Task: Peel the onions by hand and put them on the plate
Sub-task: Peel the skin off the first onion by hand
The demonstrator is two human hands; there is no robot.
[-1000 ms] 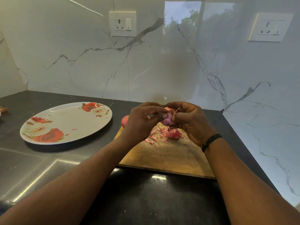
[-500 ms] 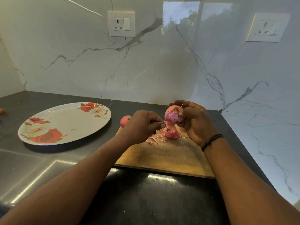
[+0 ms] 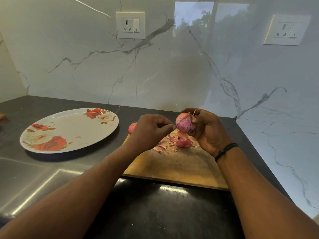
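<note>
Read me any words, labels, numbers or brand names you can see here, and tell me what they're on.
None can be read.
Left wall socket: no print visible, only pin holes and a switch.
Right wall socket: the same.
Plate: a rose pattern, no text.

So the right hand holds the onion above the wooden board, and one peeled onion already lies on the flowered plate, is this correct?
Not quite. In the head view the flowered plate carries no onion, only a small scrap of skin. The rest stands: the right hand holds the onion above the wooden board.

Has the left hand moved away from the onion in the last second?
Yes. The left hand has drawn leftward off the onion, toward the plate, judged against the cutting board.
</note>
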